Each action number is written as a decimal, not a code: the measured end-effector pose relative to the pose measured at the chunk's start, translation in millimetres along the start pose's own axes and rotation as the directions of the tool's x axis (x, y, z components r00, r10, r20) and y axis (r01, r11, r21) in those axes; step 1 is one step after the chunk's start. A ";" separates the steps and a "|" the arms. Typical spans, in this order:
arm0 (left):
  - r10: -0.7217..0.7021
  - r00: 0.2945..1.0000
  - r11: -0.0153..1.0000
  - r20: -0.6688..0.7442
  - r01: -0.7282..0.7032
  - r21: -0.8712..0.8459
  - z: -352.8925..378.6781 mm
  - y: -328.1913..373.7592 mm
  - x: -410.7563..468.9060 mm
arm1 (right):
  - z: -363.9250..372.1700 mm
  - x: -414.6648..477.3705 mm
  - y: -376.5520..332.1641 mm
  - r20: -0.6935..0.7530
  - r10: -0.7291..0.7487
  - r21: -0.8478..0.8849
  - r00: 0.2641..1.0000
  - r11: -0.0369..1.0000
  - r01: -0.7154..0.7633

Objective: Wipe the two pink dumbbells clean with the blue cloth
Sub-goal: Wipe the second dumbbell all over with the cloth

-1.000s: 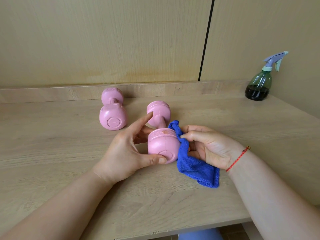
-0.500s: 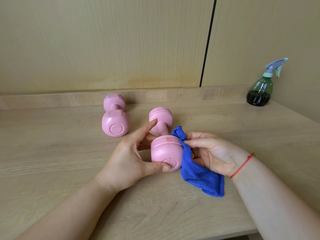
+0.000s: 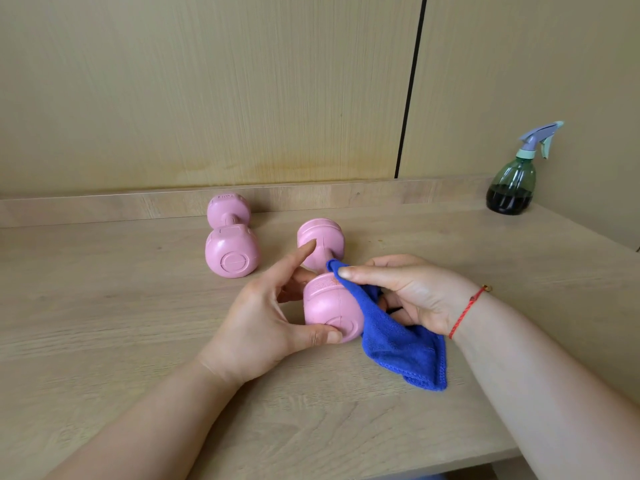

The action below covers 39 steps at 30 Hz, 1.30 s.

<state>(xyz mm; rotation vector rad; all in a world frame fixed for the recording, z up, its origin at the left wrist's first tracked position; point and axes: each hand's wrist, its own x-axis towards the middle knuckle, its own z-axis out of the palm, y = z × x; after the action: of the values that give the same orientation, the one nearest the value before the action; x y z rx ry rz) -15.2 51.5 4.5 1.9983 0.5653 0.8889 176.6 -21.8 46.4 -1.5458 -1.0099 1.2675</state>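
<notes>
**A:** The left hand [image 3: 263, 317] has a proper grip on the near end of the nearer dumbbell [image 3: 329, 306]. The thumb lies flat across the round end face and the lower fingers are curled in behind by the handle. The index finger sticks out straight toward the far head. The right hand [image 3: 412, 292] is pinching the blue cloth [image 3: 398, 341] with the thumb on top, and it's pressing a corner onto the upper right of that same head. The rest of the cloth hangs under the palm, with its low corner down on the wood.

**B:** ok, and everything around it? Biggest first pls

**A:** The wall panels [image 3: 207, 98] are pale wood. Then there's the table [image 3: 104, 341], light grain with a low ledge along the back. The nearer dumbbell sits about mid-table, pointing away from the person. I honestly can't tell if its near head touches the table or is tipped up a bit. The other dumbbell [image 3: 232, 251] lies to the left and further back, near the ledge. It's end-on too, apart from the first one, and no hand is on it.

**B:** small stuff?

**A:** A spray bottle [image 3: 512, 181] stands upright in the far right corner, well apart from everything. It's green with dark liquid at the bottom and a lilac trigger. Tiniest thing is the red string [image 3: 464, 313] round the right wrist.
</notes>
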 end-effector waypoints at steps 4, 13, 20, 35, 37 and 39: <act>0.015 1.000 1.000 0.002 -0.015 0.007 -0.3 0.3 0.0 | -1.8 0.7 -5.4 0.016 -0.014 -0.021 1.000 1.000 0.014; 0.014 1.000 1.000 0.014 -0.014 0.005 3.8 -0.1 2.8 | -13.1 -8.8 -2.9 0.090 0.017 0.031 0.996 0.999 -0.020; 0.005 0.999 0.999 -0.036 -0.004 0.041 1.0 1.0 -2.0 | 6.8 -1.3 -10.3 -0.062 -0.043 -0.150 0.997 0.988 0.033; 0.001 0.998 0.999 -0.059 0.002 0.053 0.9 -2.6 -0.1 | 1.8 0.8 -7.8 0.005 -0.016 -0.070 1.000 0.997 0.016; -0.001 0.999 0.998 -0.053 0.004 0.060 0.3 -2.1 -0.6 | 8.4 2.1 -11.4 -0.048 -0.026 -0.178 0.999 0.984 0.017; -0.002 0.999 0.998 -0.052 0.006 0.062 -1.3 -1.0 -1.2 | 13.3 3.4 -12.8 -0.074 -0.048 -0.213 0.996 0.976 0.032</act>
<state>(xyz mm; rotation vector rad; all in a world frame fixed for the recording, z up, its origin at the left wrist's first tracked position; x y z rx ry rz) -17.0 52.0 3.7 2.0336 0.6326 0.9331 163.2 -13.2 56.3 -1.7140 -1.1495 1.0902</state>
